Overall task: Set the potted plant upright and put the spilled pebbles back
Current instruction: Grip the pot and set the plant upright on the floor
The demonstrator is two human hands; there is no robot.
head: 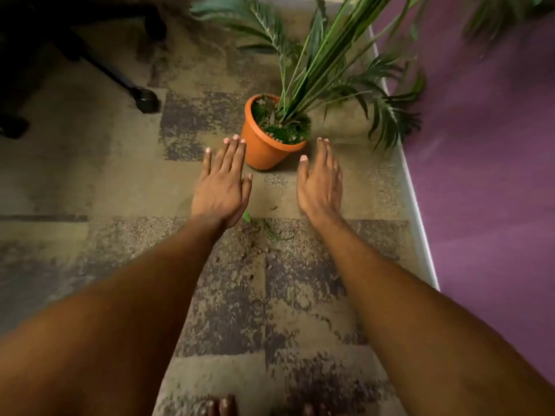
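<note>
An orange pot stands on the carpet, leaning a little to the right, with green moss and a few pale pebbles inside its rim. Long palm-like leaves rise from it toward the purple wall. My left hand is flat with fingers apart, just left of the pot and not touching it. My right hand is held edge-on just right of the pot, fingers straight, holding nothing. A small green scrap and thin plant bits lie on the carpet between my wrists.
A purple wall with a white skirting board runs along the right. A black office chair base with a castor stands at the upper left. Patterned carpet covers the floor. My bare toes show at the bottom edge.
</note>
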